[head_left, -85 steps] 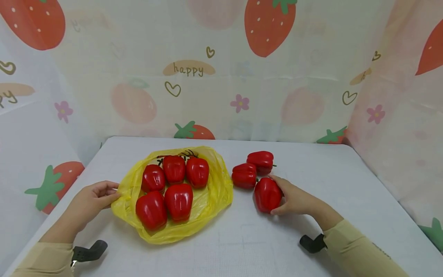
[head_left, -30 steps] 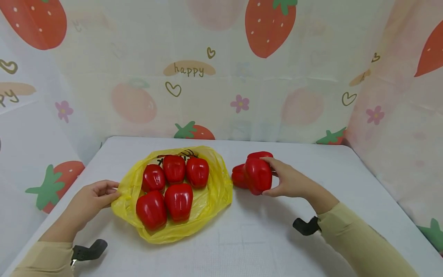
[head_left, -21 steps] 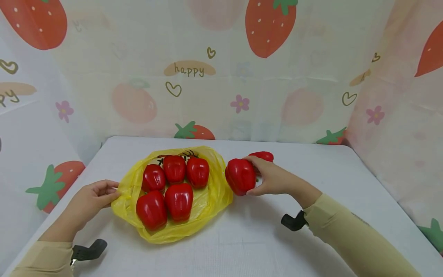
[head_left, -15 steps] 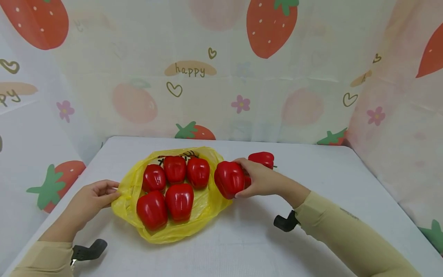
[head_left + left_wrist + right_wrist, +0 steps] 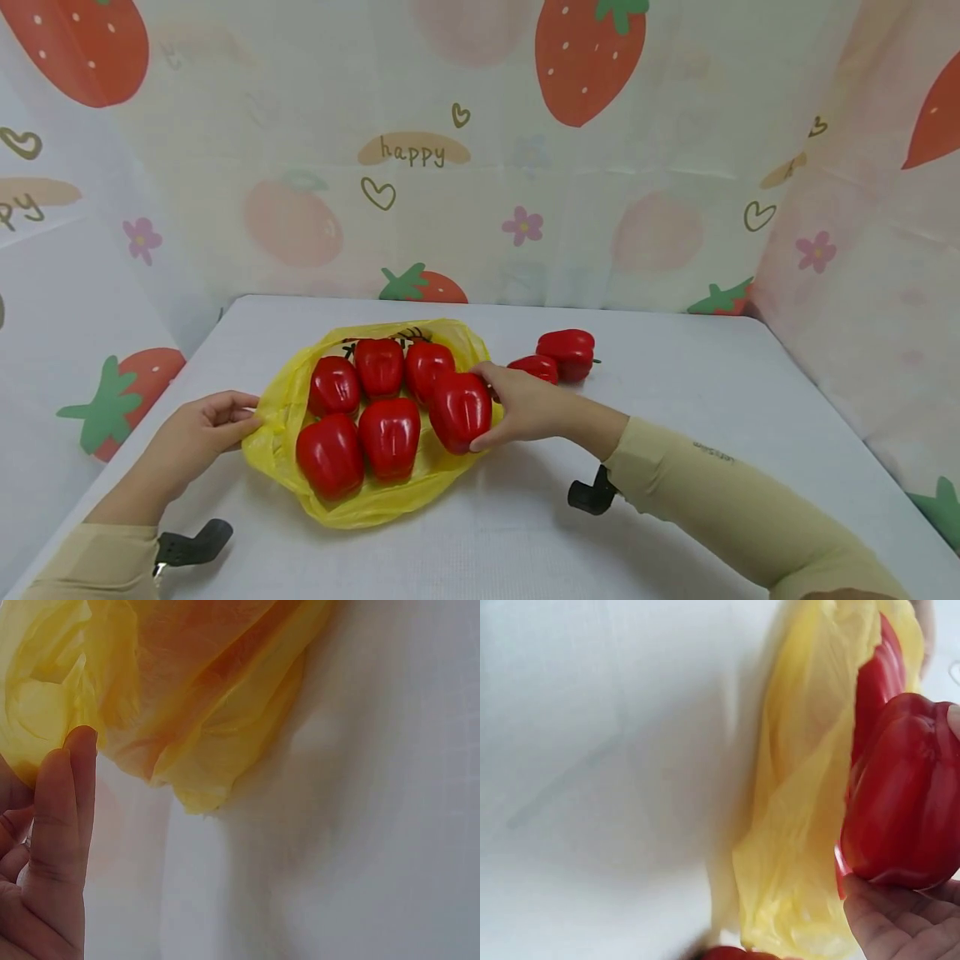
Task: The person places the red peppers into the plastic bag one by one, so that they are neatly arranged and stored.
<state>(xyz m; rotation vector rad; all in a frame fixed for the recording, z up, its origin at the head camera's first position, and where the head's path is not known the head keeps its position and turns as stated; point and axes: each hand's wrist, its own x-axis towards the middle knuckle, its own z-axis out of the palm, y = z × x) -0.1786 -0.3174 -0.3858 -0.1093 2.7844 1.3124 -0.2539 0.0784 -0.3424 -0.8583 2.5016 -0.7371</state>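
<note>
In the head view, my right hand point(image 5: 517, 406) grips a red bell pepper point(image 5: 461, 412) over the right side of a yellow plastic bag point(image 5: 431, 492). The right wrist view shows this held pepper point(image 5: 907, 802) at the bag's rim point(image 5: 802, 795), between fingers point(image 5: 892, 919) and thumb. Several other red bell peppers point(image 5: 388, 439) stand inside the wide bag mouth. On the left, my left hand point(image 5: 198, 433) pinches the bag's edge between thumb and fingers. The left wrist view has those fingers point(image 5: 56, 817) against the crumpled yellow plastic point(image 5: 217, 712).
Two more red bell peppers, one at the back point(image 5: 567, 353) and one partly behind my right hand point(image 5: 536, 367), lie right of the bag. A white table point(image 5: 675, 375) carries everything. Behind it hangs a strawberry-print curtain point(image 5: 465, 225). Each wrist wears a black camera mount point(image 5: 197, 542).
My right hand has picked up the nearest pepper from the table's right side and carried it left, over the bag. The left hand stays at the bag's edge.
</note>
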